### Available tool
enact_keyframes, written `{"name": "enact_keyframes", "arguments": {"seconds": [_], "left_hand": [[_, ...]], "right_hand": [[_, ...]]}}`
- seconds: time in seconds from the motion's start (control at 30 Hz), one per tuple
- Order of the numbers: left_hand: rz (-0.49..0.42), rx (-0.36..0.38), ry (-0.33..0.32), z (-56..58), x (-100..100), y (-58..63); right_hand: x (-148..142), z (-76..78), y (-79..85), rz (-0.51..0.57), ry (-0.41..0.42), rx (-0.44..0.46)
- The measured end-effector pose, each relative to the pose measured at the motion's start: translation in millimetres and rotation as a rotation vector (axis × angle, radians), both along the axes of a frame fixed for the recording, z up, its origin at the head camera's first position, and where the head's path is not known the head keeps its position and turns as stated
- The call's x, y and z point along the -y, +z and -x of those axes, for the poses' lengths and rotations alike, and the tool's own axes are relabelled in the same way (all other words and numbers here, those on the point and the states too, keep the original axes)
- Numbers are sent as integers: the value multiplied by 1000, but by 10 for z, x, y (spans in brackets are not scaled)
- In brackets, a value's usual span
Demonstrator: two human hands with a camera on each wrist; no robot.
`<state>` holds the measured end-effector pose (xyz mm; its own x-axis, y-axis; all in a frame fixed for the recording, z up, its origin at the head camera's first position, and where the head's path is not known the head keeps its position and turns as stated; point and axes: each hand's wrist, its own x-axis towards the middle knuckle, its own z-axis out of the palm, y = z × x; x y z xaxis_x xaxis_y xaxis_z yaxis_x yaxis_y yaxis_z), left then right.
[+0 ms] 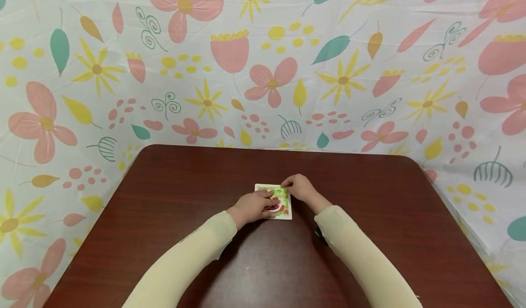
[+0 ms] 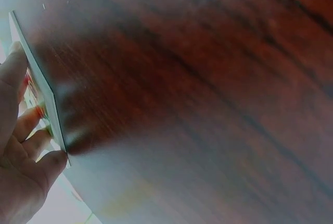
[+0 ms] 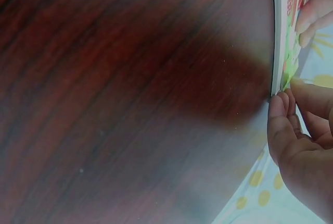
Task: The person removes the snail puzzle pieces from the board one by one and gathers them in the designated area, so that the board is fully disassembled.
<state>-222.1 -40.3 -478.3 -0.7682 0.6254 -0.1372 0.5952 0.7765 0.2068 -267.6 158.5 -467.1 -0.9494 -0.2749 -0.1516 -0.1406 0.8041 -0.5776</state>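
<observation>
A small, flat picture board with a white border and a green and red picture lies on the table. Across its left and middle part rests my left hand, fingers spread over the picture. The left wrist view shows these fingers on the board's face and near its edge. At the far right corner, my right hand pinches a green bit of the picture between thumb and fingertips. Whether that bit is a loose piece, I cannot tell. Part of the picture is covered by the left fingers.
The dark reddish-brown wooden table extends around the board on all sides. Behind it and at both sides hangs a white cloth with flowers and leaves. A dark band shows beneath the right sleeve.
</observation>
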Motion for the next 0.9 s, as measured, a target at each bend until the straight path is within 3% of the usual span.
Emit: {"name": "enact_keyframes", "arguments": {"seconds": [0.63,0.9], "left_hand": [[7,3,-1,7,-2,18],[-14,19,-3,-14,-7,23]], "right_hand": [[-14,71,-16,19,9,-12],[-31,84,0,27,-17,27]]}}
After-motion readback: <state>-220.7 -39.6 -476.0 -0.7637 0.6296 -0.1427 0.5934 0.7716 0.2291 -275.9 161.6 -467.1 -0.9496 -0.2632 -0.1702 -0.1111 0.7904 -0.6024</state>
